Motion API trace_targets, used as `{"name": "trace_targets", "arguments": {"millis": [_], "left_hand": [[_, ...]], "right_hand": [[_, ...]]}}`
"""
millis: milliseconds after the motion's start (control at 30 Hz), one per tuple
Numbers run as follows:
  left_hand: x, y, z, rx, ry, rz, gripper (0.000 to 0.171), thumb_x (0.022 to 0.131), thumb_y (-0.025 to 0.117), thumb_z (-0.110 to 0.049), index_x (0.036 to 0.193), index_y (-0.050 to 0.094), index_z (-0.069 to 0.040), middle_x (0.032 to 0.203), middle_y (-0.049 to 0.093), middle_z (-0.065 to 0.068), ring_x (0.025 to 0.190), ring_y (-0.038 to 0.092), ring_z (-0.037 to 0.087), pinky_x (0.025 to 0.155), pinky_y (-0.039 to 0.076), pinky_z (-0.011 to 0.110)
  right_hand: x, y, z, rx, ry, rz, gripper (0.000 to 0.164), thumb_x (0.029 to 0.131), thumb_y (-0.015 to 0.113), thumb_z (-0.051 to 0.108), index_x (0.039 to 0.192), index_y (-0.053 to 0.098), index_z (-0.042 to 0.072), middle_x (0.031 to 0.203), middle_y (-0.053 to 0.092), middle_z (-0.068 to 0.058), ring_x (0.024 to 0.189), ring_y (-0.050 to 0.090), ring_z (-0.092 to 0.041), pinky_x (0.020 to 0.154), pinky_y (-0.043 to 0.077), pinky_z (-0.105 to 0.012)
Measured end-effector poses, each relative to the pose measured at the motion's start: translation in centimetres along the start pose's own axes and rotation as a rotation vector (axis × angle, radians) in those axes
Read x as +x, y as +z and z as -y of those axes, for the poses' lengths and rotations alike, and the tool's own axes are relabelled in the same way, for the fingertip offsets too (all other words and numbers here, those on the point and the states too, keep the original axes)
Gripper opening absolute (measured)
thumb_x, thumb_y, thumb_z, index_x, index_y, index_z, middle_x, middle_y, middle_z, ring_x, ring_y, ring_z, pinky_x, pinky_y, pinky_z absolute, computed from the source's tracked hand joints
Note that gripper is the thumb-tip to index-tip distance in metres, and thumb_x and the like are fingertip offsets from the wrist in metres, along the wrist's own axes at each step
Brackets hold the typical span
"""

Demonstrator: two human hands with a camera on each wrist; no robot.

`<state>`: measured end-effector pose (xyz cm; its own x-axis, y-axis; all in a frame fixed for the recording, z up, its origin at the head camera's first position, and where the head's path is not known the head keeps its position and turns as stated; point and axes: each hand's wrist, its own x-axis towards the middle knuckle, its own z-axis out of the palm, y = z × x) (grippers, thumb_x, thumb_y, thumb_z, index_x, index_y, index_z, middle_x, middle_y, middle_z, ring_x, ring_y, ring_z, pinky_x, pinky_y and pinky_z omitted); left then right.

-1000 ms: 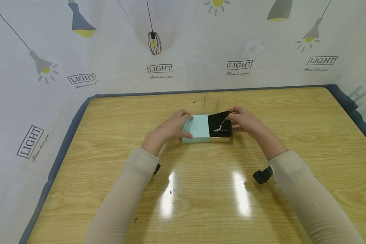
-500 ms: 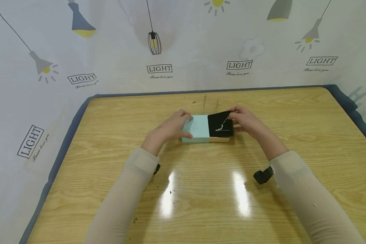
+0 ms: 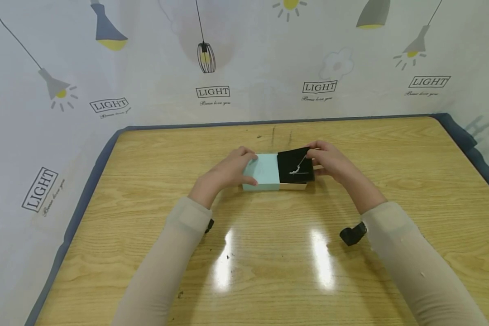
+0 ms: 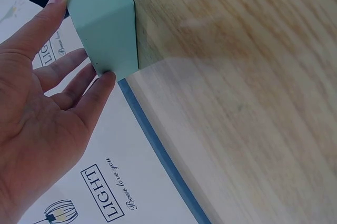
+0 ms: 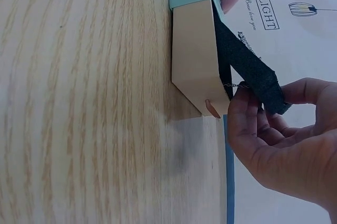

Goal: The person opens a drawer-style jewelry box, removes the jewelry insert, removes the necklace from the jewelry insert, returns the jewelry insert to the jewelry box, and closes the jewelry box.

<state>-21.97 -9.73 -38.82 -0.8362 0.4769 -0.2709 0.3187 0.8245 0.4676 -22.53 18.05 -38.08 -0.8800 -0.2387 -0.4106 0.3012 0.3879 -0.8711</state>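
Note:
A mint-green box sleeve point(image 3: 265, 170) lies on the table, with a beige drawer point(image 5: 195, 52) pulled partly out of its right end. My left hand point(image 3: 230, 170) grips the sleeve's left end between thumb and fingers. From the drawer a black padded insert point(image 3: 287, 159) tilts up at its right end, where my right hand point(image 3: 330, 160) pinches its edge. A thin silver chain point(image 3: 295, 170) runs across the insert's face. Some of the chain point(image 5: 231, 85) also hangs beneath the raised insert in the right wrist view. The far part of the insert is hidden inside the sleeve.
The wood-grain table point(image 3: 269, 253) has a blue border point(image 3: 228, 124) along its back and sides. White cloth point(image 3: 146, 68) printed with lamps and lettering stands behind it. A small ribbon tab point(image 5: 212, 108) shows on the drawer's end.
The insert's right end has risen a little and shifted right with my right hand. My left hand and the sleeve stay in place.

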Motion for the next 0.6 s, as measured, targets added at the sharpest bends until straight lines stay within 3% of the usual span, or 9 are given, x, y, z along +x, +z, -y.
{"name": "trace_targets", "arguments": {"millis": [600], "left_hand": [[0.0, -0.04, -0.01, 0.008, 0.012, 0.004, 0.077, 0.089, 0.075, -0.034, 0.152, 0.039, -0.009, 0.155, 0.034, 0.009, 0.143, 0.035, 0.026, 0.121, 0.035, 0.039]], "right_hand": [[0.02, -0.36, -0.18, -0.013, -0.01, 0.001, 0.046, 0.106, 0.037, 0.023, 0.146, 0.033, 0.001, 0.135, 0.047, -0.014, 0.097, 0.055, -0.013, 0.082, 0.056, -0.025]]}}
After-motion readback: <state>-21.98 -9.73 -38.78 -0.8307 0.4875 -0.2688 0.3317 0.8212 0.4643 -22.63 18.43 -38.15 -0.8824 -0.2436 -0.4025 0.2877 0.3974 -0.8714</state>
